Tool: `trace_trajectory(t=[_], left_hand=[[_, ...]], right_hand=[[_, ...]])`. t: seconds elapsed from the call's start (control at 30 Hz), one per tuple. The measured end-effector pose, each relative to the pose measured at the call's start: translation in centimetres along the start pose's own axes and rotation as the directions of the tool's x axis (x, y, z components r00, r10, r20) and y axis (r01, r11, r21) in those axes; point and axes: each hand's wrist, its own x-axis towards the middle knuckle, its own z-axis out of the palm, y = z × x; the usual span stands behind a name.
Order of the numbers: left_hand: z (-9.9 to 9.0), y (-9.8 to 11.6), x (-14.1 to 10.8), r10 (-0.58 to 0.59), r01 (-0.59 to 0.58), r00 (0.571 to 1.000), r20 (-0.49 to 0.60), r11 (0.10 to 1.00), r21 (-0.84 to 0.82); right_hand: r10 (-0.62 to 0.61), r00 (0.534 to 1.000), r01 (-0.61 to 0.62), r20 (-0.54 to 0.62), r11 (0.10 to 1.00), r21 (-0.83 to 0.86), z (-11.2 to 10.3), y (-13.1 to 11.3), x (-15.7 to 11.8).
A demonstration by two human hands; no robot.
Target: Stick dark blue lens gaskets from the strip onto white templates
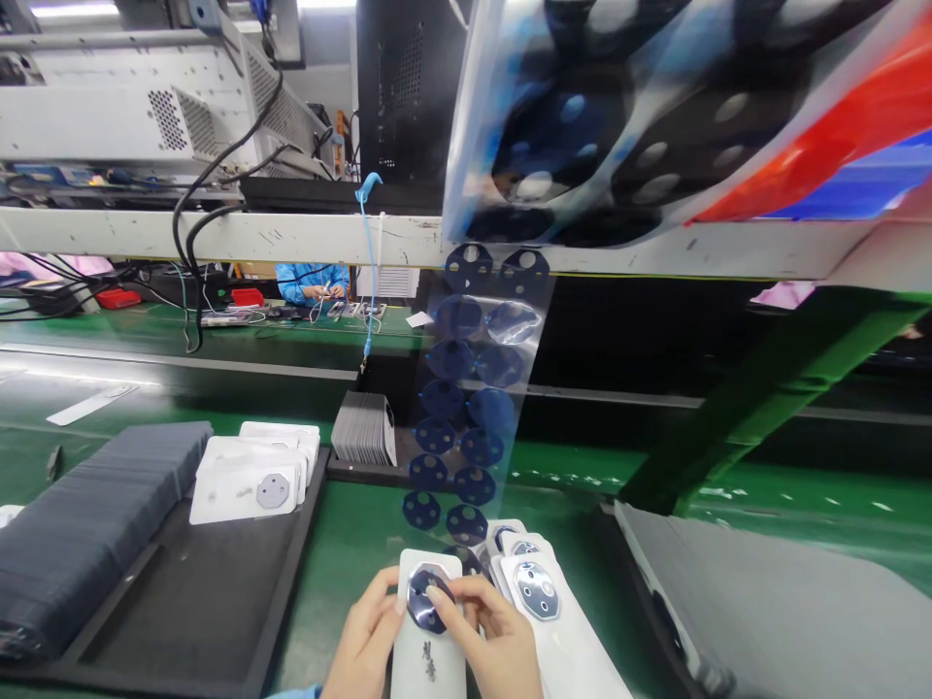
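Note:
A white phone back cover (412, 670) stands at the bottom middle, with dark lettering below its octagonal camera ring. My left hand (364, 636) grips the cover's left edge between thumb and fingers. My right hand (499, 636) pinches a round dark film piece (420, 602) with holes, lying over the camera ring; I cannot tell whether it sits flush. Just behind hangs a clear strip (520, 388) carrying paired dark round films, its lower end near my right fingers. Beside my right hand lie several white covers (564, 631) with shiny octagonal camera rings.
On the left, a black tray (189, 621) holds a long row of dark-wrapped pieces (102, 524) and several white covers (244, 481). A grey stack (364, 432) stands behind. A grey-covered tray (786, 592) is at right. A shelf beam (306, 238) crosses above; a person's hands (327, 291) work beyond.

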Motion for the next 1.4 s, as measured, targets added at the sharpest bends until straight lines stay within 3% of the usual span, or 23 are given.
trace_trajectory(t=[0.23, 0.47, 0.9, 1.4], left_hand=[[0.2, 0.5, -0.2, 0.015, -0.013, 0.999, -0.03, 0.999, 0.043], [0.6, 1.2, -0.3, -0.024, 0.025, 0.999, -0.025, 0.999, 0.031], [0.2, 0.4, -0.3, 0.001, 0.0, 1.0, -0.008, 0.995, 0.098], [0.4, 0.8, -0.5, 0.025, -0.025, 1.0, 0.004, 0.994, 0.107]], right_hand=[[0.025, 0.998, -0.021, 0.055, 0.997, -0.069, -0.5, 0.2, 0.2], [0.01, 0.999, -0.008, 0.032, 0.996, -0.091, -0.6, 0.1, 0.2], [-0.026, 0.999, 0.03, 0.039, 0.992, -0.123, -0.6, -1.0, 0.1], [-0.265, 0.964, 0.264, 0.028, 0.934, -0.241, -0.1, -0.7, -0.6]])
